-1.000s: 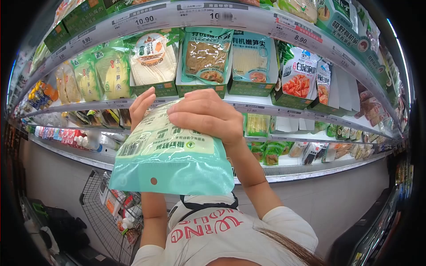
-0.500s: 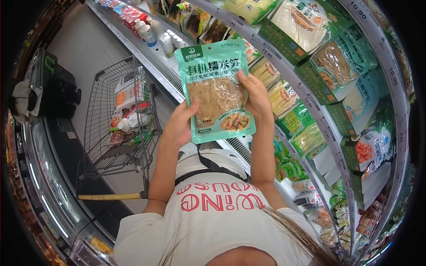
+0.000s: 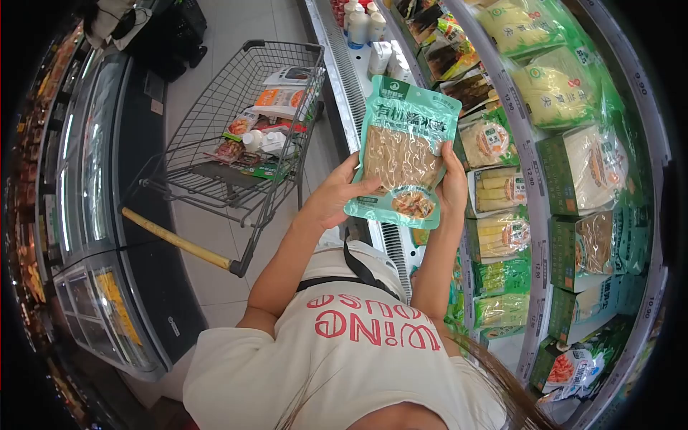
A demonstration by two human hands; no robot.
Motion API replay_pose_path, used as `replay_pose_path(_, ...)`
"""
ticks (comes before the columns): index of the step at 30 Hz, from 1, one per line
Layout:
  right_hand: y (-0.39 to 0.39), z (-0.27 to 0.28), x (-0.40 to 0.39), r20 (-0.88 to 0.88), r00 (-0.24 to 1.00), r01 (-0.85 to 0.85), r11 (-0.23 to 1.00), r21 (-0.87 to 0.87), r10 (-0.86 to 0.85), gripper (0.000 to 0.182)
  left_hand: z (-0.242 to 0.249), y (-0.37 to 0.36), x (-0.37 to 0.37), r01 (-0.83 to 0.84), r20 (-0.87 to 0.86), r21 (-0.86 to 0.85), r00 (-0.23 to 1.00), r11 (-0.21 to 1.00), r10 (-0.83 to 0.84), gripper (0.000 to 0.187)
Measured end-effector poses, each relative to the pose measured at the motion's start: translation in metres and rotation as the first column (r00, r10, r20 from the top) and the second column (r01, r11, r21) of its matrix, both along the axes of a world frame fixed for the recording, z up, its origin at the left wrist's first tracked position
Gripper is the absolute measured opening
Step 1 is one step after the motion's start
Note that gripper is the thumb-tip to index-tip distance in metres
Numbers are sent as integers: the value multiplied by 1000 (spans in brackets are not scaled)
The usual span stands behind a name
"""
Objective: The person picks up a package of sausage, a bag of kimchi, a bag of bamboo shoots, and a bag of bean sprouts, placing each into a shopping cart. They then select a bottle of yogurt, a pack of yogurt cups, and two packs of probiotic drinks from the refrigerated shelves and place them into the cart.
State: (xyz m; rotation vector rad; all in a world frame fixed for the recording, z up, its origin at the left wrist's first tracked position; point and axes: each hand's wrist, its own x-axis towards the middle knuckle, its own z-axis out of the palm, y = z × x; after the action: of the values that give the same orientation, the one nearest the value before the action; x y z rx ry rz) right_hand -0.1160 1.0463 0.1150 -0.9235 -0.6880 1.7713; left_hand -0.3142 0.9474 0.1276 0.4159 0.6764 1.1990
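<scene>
A teal food pouch (image 3: 403,154) with a clear window is held up in front of my body, its printed face toward me. Brownish bamboo shoots show through the window. My left hand (image 3: 337,192) is closed on its lower left side, the thumb lying across the front. On the right edge my right hand (image 3: 451,183) grips it, with the thumb on the front. The fingers behind the pouch are hidden.
A wire shopping cart (image 3: 236,122) with a yellow handle (image 3: 175,242) stands to the left, holding several packaged goods (image 3: 276,107). Chilled shelves (image 3: 534,186) of packed vegetables rise on the right. A display case (image 3: 107,215) lines the far left. Beyond the cart is a person in dark clothing (image 3: 168,39).
The view has swung left, so the cart and pouch appear further right. My left thumb has slid lower across the pouch's front, and the pouch now leans slightly. Both hands keep hold.
</scene>
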Motion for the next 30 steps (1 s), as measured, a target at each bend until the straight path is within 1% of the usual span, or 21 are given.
replay_pose_path(1,7,-12,-8,4,999,44,999,-21,-44,37,-3,2,-5,-23,10,9,1000,1000,23,52)
replay_pose_path(2,13,-24,-16,-66,996,52,997,-62,-56,35,-12,6,-11,-77,70,-51,994,996,80,51)
replay_pose_path(5,28,-36,-65,-151,984,62,979,-194,-93,34,-35,23,-36,-290,217,-146,924,946,316,47)
replay_pose_path(7,43,-41,-103,-144,989,8,984,-177,-34,31,-50,35,-61,-439,272,-233,827,868,491,42)
replay_pose_path(9,56,-47,-147,-153,988,-33,986,-165,7,29,-63,47,-88,-566,303,-319,699,760,647,40)
replay_pose_path(10,62,-48,-171,-182,981,-98,984,-150,70,27,-68,55,-103,-606,349,-310,645,733,680,40)
replay_pose_path(11,71,-59,-196,-224,968,-154,972,-179,112,27,-76,61,-118,-628,303,-283,658,725,689,40)
replay_pose_path(13,78,-71,-249,-208,965,-210,948,-240,161,28,-100,71,-151,-673,206,-229,673,703,711,41)
replay_pose_path(15,92,-110,-301,-206,938,-325,917,-233,280,29,-135,79,-193,-743,90,-257,618,618,781,41)
replay_pose_path(16,96,-128,-327,-175,933,-354,892,-283,315,29,-151,79,-215,-773,28,-266,591,576,806,41)
replay_pose_path(17,99,-138,-352,-116,916,-400,844,-357,385,28,-162,79,-237,-801,-34,-269,562,534,826,40)
replay_pose_path(18,101,-152,-377,-49,890,-436,811,-391,454,26,-169,80,-255,-844,-125,-310,492,437,862,37)
replay_pose_path(19,102,-171,-401,13,855,-464,776,-428,518,24,-184,78,-276,-846,-146,-358,468,394,872,35)
replay_pose_path(21,104,-230,-443,34,768,-550,687,-475,639,27,-229,69,-318,-839,-192,-449,426,307,884,32)
replay_pose_path(22,101,-254,-464,77,760,-533,687,-494,646,27,-251,65,-335,-818,-220,-517,412,253,884,30)
replay_pose_path(24,99,-295,-496,94,718,-549,644,-532,690,30,-292,60,-367,-762,-278,-632,390,138,878,27)
replay_pose_path(25,99,-321,-508,106,695,-553,623,-553,711,32,-311,61,-379,-750,-301,-653,389,109,871,26)
replay_pose_path(26,102,-359,-519,211,639,-564,637,-525,740,37,-328,61,-387,-734,-323,-675,387,76,864,24)
replay_pose_path(27,102,-367,-528,274,617,-537,649,-540,738,37,-332,63,-393,-717,-345,-696,386,42,856,23)
replay_pose_path(29,105,-382,-544,394,566,-479,677,-558,725,38,-342,71,-402,-709,-354,-705,375,19,857,22)
replay_pose_path(30,107,-384,-548,379,580,-469,676,-568,721,35,-348,74,-405,-707,-362,-707,365,3,858,22)
